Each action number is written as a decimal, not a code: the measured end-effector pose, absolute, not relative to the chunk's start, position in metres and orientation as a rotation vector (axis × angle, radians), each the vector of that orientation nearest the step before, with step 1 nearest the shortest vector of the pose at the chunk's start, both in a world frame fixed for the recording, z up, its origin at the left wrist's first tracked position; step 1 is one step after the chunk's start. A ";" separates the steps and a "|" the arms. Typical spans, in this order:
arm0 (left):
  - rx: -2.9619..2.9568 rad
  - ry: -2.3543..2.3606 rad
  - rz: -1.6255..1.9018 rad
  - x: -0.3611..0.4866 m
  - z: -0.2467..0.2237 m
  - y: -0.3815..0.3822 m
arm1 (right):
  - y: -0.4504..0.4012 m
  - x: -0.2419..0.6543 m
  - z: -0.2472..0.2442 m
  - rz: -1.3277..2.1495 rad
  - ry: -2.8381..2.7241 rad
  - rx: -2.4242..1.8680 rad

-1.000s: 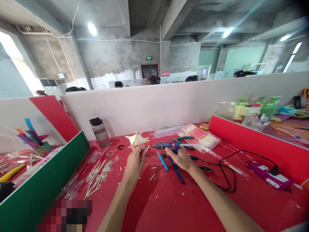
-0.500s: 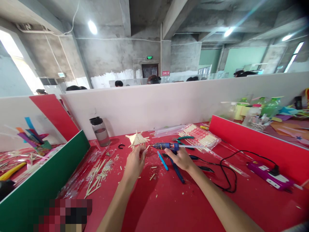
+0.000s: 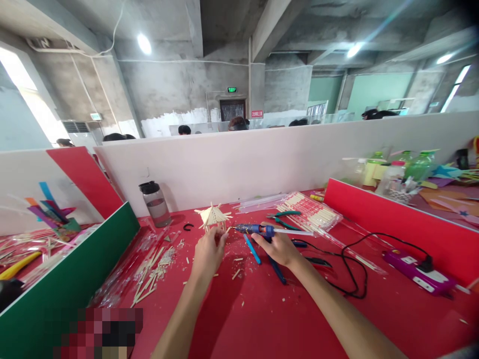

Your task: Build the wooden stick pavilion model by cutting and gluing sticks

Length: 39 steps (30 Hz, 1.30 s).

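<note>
From my end of the feed, I have my left hand (image 3: 209, 248) out over the red table (image 3: 239, 319), thumb and fingertips pinched nearly closed on a short stick (image 3: 227, 231) that pokes out toward the right. My right hand (image 3: 279, 248) is curled around the handle of a blue glue gun (image 3: 250, 229), its fingers wrapped rather than spread. The gun lies roughly level, with its nozzle aimed left, right by the short stick (from this view I can't tell whether the two touch). A pale glue stick (image 3: 294, 232) juts from its back end.

The little stick-built house (image 3: 214, 216), with its pointed roof, stands on the table just beyond my left hand, partly hidden by the fingers. A blue pen (image 3: 252, 249) lies between my hands, and a blue-handled tool (image 3: 277, 270) lies partly under the right one. Beyond that hand I see green-handled pliers (image 3: 286, 214) and a plastic-wrapped pack of sticks (image 3: 316, 213); clear rods (image 3: 260, 201) lie near the white partition (image 3: 224, 169).

Over on the left are loose sticks and offcuts (image 3: 147, 279), a small black ring (image 3: 188, 227) with a gap in it, and an upright bottle (image 3: 156, 205) with a dark lid. On the right, a black cord (image 3: 364, 279) loops across the tabletop, and a plug sits in the purple power strip (image 3: 419, 271), near the red divider (image 3: 396, 227)
</note>
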<state>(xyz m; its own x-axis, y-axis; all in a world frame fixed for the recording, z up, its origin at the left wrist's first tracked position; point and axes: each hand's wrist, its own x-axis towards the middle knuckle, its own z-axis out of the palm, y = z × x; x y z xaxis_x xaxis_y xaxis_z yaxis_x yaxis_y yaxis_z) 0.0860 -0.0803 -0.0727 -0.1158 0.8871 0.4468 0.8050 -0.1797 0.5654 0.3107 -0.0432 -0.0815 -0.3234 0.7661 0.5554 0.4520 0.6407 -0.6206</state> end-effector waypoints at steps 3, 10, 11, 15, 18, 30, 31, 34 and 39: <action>1.964 1.943 1.180 0.086 -0.075 -0.079 | -0.042 0.310 -0.082 0.398 -2.011 -0.953; 1.843 1.844 1.270 0.082 -0.083 -0.073 | -0.042 0.309 -0.082 0.286 -2.081 -0.937; 1.823 1.807 1.296 0.081 -0.084 -0.072 | -0.042 0.309 -0.083 0.278 -2.087 -0.939; 1.758 1.705 1.346 0.080 -0.087 -0.070 | -0.042 0.309 -0.085 0.264 -2.071 -0.939; 1.739 1.688 1.340 0.079 -0.087 -0.069 | -0.042 0.308 -0.085 0.277 -2.062 -0.927; 1.647 1.635 1.373 0.077 -0.091 -0.064 | -0.043 0.305 -0.085 0.196 -2.048 -0.908; 1.640 1.629 1.383 0.077 -0.092 -0.064 | -0.043 0.305 -0.085 0.191 -2.050 -0.908; 1.628 1.619 1.399 0.076 -0.092 -0.063 | -0.043 0.305 -0.085 0.175 -2.056 -0.901; 1.631 1.635 1.381 0.077 -0.092 -0.064 | -0.044 0.305 -0.086 0.163 -2.065 -0.916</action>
